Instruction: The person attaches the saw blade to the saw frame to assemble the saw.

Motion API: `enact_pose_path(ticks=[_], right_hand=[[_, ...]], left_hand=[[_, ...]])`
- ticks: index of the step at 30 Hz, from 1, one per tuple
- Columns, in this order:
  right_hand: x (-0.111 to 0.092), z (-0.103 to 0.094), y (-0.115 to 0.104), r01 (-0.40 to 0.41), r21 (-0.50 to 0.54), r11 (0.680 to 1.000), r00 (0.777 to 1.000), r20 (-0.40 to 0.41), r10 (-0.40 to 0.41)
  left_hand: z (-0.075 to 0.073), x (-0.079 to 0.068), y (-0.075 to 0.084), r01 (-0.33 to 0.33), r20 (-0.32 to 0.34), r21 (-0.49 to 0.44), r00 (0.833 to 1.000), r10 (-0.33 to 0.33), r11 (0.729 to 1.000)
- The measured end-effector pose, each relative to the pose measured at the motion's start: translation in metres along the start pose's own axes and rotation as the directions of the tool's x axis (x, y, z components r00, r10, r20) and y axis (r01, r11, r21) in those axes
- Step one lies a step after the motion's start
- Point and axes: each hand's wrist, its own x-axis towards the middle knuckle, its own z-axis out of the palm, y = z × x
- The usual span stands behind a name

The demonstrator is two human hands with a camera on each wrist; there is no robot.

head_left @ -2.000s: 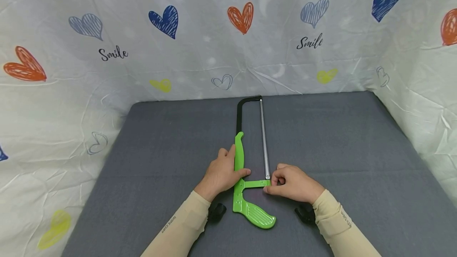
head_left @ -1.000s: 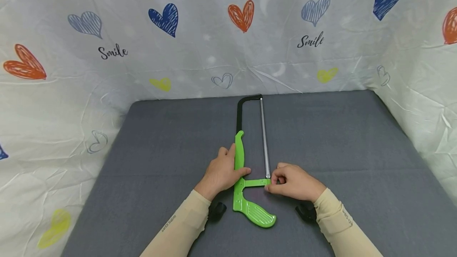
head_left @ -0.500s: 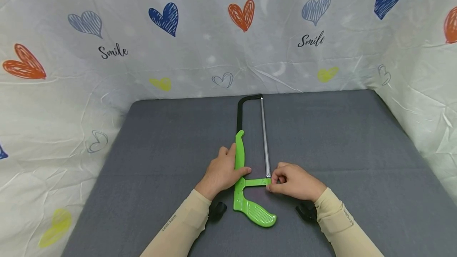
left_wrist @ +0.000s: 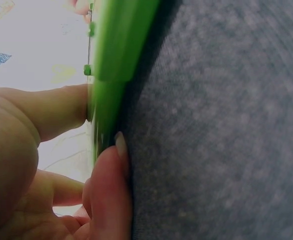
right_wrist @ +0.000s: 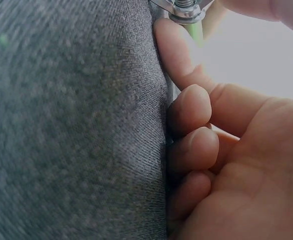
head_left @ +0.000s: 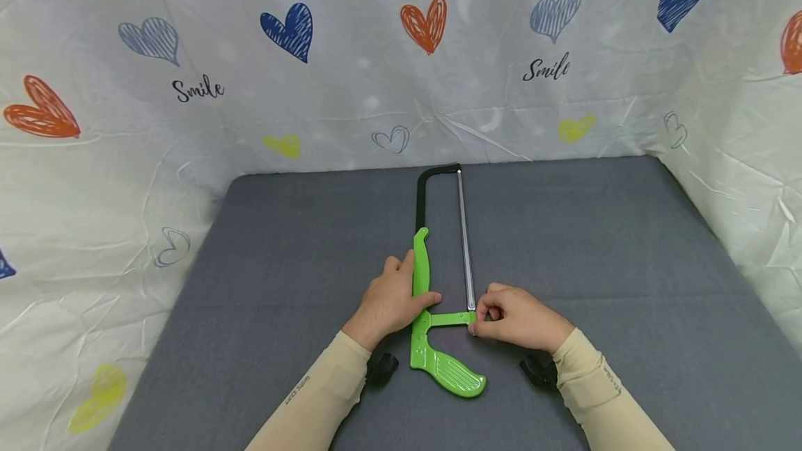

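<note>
A hacksaw [head_left: 448, 372] with a green frame and handle, a black front arm and a silver blade lies flat on the grey cloth. My left hand [head_left: 390, 303] grips the green frame from the left, with the thumb on top and the fingertips against its far edge. In the left wrist view the thumb [left_wrist: 61, 107] presses the green side. My right hand [head_left: 519, 317] is at the near end of the blade, fingers curled. The right wrist view has a metal wing nut [right_wrist: 186, 14] with its threaded screw between thumb and index finger, partly cut off by the frame's edge.
A grey cloth [head_left: 595, 242] covers the table. Behind it and at both sides hangs a white sheet [head_left: 351, 110] printed with hearts and "Smile". Dark wrist devices [head_left: 381, 372] sit under both wrists, close to the cloth.
My right thumb has shifted slightly to the right at the frame's end. The left hand and hacksaw stay in place; the head view has tilted a little.
</note>
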Motion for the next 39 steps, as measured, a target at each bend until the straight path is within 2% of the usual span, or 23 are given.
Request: enact_pose_path(ticks=[15,25,39], right_hand=[[-0.0004,-0.0039,0.0007,0.035,0.018,0.999,0.999,0.021,-0.035],[-0.0008,-0.0026,-0.0001,0.039,0.018,0.999,0.999,-0.001,-0.039],[-0.0013,-0.0031,0.0008,0.06,0.02,0.998,0.998,0.028,-0.06]], left_hand=[[-0.0005,0.0007,0.0012,-0.007,-0.002,0.001,1.0,0.007,1.0],[-0.0003,0.0012,0.0005,-0.009,-0.003,0.002,1.0,0.009,1.0],[0.0013,0.0005,-0.0015,-0.008,-0.004,0.008,1.0,0.008,1.0]])
